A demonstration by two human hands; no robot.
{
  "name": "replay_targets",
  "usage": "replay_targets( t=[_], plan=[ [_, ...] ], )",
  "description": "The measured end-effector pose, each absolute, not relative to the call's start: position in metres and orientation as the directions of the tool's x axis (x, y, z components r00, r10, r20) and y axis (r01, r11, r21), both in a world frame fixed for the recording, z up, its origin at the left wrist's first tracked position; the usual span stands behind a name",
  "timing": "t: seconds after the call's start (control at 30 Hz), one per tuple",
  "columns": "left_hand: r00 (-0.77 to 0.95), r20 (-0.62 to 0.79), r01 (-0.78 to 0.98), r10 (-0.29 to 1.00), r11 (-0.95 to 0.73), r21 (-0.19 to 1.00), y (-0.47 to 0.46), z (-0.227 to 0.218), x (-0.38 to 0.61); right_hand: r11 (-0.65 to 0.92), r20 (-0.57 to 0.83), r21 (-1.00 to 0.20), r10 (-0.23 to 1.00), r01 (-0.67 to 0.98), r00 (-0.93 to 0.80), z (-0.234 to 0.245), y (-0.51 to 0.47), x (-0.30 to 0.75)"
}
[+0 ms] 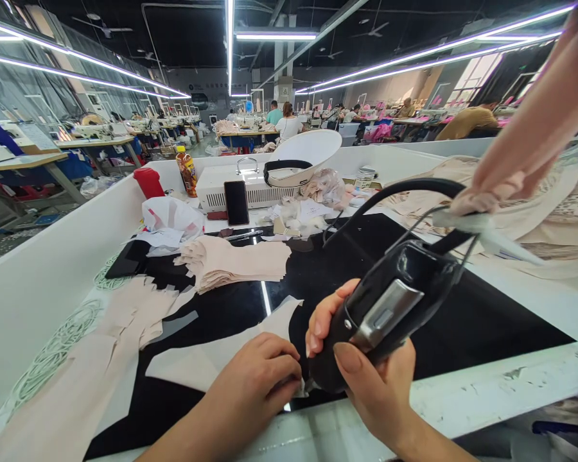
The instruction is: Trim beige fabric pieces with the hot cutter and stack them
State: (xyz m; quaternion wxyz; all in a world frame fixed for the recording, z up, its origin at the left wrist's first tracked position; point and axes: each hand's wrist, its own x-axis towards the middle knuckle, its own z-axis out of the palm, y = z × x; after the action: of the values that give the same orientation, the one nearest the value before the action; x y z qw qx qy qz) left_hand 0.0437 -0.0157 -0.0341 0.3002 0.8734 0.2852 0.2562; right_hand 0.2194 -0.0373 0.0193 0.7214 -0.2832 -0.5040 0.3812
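My right hand (376,385) is wrapped around a black corded hand tool (380,314) with a metal plate on its side. The tool is tilted, its lower end close to my left hand and its cable rising at the upper right. My left hand (260,378) has its fingers curled together at the lower right of a cut beige fabric piece (197,356); its fingertips are partly hidden. That piece lies on the glossy black board (453,333). Behind it is a stack of beige fabric pieces (243,260). More beige pieces (84,366) are spread on the left.
A phone (236,203) leans on a white vented box (215,190) bearing a white visor (311,154). Beside them are a drink bottle (186,172) and plastic bags (173,218). Green cord (60,346) lies left; fabric heaps (559,212) lie right. A pink cloth-like strip (534,135) hangs at upper right.
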Motion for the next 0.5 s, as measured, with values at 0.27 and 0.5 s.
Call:
replay_targets(
  t=[0.27, 0.5],
  plan=[
    [0.717, 0.276, 0.358, 0.64, -0.678, 0.642, -0.015, -0.034, 0.044, 0.537, 0.493, -0.813, 0.841, -0.226, 0.225, 0.023, -0.039, 0.218],
    [0.726, 0.276, 0.353, 0.63, -0.685, 0.637, -0.017, -0.027, 0.034, 0.531, 0.493, -0.803, 0.847, -0.272, 0.199, 0.024, -0.038, 0.218]
  ],
)
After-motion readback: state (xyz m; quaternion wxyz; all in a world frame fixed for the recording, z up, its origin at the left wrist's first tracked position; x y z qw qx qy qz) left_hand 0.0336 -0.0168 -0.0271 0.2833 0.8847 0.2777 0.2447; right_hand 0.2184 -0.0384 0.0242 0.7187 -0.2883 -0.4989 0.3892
